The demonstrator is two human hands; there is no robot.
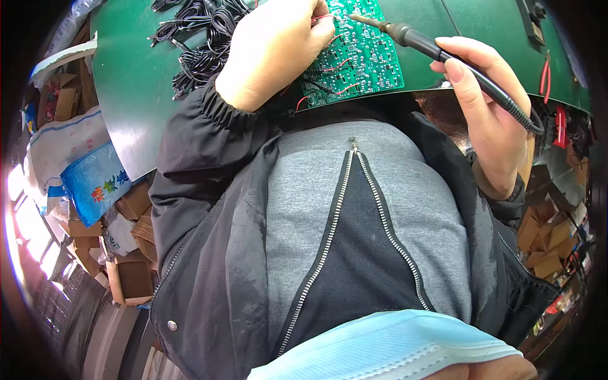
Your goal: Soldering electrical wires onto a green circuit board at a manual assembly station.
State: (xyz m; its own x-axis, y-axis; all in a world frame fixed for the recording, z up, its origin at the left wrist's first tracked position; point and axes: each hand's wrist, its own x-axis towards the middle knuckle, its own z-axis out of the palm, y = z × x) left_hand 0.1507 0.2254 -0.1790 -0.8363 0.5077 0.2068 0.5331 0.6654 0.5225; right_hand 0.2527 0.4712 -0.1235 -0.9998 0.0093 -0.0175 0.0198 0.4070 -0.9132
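A green circuit board panel (383, 66), full of small parts, lies near the front edge of the green table. Several short red wires stick out from its left side. My left hand (275, 54) is closed at the panel's upper left, its fingertips pinching a thin red wire (324, 17) against the board. In my right hand (487, 104) is a soldering iron (425, 43) with a black handle, held like a pen. Its tip points left and reaches the board close to the end of that wire; whether they touch I cannot tell.
Coiled black cables (206, 31) lie left of my left hand on the green table (126, 82). Toward the right are a red-handled tool (545, 77) and a dark block (532, 19). Cardboard boxes (134, 278) and a blue bag (95, 183) sit below on the left.
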